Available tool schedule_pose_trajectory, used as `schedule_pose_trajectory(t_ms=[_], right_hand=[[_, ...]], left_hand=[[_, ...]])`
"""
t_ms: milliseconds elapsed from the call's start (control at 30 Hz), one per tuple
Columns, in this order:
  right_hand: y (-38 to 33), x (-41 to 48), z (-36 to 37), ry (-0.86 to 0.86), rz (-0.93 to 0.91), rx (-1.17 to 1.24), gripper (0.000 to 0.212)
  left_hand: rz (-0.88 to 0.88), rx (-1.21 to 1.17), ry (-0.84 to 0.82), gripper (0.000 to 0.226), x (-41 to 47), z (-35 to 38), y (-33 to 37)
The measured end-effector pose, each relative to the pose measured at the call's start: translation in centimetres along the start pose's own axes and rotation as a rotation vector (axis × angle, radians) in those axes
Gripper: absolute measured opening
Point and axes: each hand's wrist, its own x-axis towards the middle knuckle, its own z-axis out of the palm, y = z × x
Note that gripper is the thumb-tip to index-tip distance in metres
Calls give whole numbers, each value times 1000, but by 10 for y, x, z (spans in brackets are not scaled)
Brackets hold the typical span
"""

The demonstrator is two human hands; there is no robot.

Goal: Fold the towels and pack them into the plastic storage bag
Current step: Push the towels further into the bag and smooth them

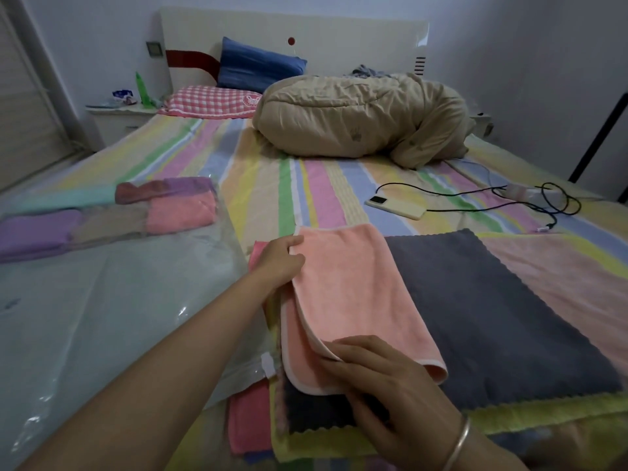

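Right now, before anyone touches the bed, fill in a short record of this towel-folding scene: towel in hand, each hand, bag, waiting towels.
Towel in hand: peach terry towel, half folded, on the pile
Left hand: grips its far left corner
Right hand: pinches its near folded edge
Bag: clear plastic storage bag, left of the pile, lying flat
Packed: folded purple, pink and teal towels inside it
Waiting: dark grey scalloped towel, spread under the peach one
Elsewhere: pale phone on a cable, on the striped bedsheet

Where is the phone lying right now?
In the head view, the phone lies right of centre on the striped sheet, just beyond the grey towel.
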Motion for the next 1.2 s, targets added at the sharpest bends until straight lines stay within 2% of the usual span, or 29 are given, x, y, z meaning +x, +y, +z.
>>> schedule_pose_trajectory(t_ms=[300, 367, 433, 467, 533, 567, 633, 700, 767, 867, 1033, 1133, 1200], right_hand=[[-6, 3, 14, -106, -18, -132, 55], [-9, 2, 8, -96, -17, -49, 53], [-6, 1, 0, -29, 41, 65, 45], [0, 0, -4, 23, 79, 74, 42], [18, -4, -9, 74, 150, -87, 38], [26, -7, -10, 50, 186, -198, 42], [38, -16, -8, -47, 243, -331, 53], [44, -27, -5, -118, 216, -408, 58], [47, -37, -6, -151, 178, -431, 57], [48, -45, -15, -133, 179, -404, 55], [46, -50, -25, 34, 190, -310, 58], [52, -54, -24, 135, 268, -251, 53], [58, -55, -22, 144, 308, -243, 51]], left_hand=[[87, 189, 74, 55, -6, -3, -16], [92, 329, 65, 57, -6, -4, -15], [124, 539, 126, 57, -14, -3, -7], [185, 606, 171, 56, -21, -2, 0], [394, 665, 186, 54, -41, 2, 18], [502, 687, 129, 54, -53, 8, 24], [633, 742, -91, 59, -78, 21, 26], [630, 838, -334, 60, -99, 32, 16], [641, 913, -403, 71, -109, 39, -1], [684, 878, -351, 80, -115, 36, -14], [878, 565, -242, 55, -134, 28, -16], [902, 521, -153, 56, -150, 27, -20], [892, 525, -83, 52, -158, 28, -17]])
